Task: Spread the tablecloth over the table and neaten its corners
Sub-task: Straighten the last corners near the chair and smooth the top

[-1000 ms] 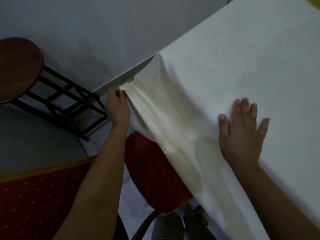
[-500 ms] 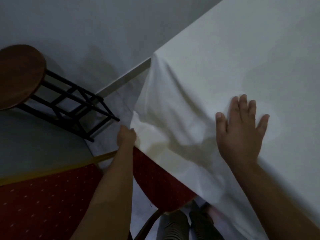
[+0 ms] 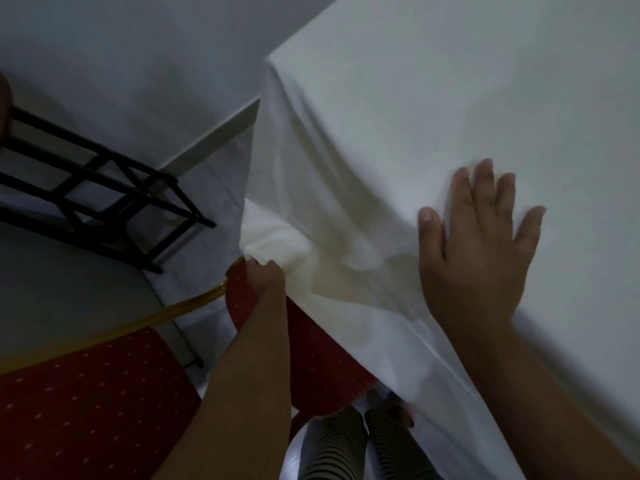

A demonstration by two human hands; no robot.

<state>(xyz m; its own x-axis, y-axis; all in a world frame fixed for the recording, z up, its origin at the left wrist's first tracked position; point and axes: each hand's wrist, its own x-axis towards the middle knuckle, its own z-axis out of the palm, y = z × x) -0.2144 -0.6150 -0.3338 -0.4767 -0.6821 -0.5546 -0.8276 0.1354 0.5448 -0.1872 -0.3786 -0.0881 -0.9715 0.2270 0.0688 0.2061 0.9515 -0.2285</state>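
A white tablecloth (image 3: 433,98) covers the table, which fills the right of the view, and drapes over its near-left corner. My left hand (image 3: 265,277) grips a bunched fold of the hanging cloth low beside the corner, just over a red chair. My right hand (image 3: 478,240) lies flat with fingers spread on the cloth at the table's near edge. The table itself is hidden under the cloth.
Two red patterned chairs with gold frames (image 3: 86,393) stand at my lower left, one seat (image 3: 322,358) partly under the hanging cloth. A black metal stool frame (image 3: 97,192) stands on the floor at the left, against a grey wall. Striped socks (image 3: 346,445) show below.
My left hand has drawn the cloth's corner downward from the table's height to the chair seat, and the drape hangs straighter. My right hand has stayed pressed flat in nearly the same place.
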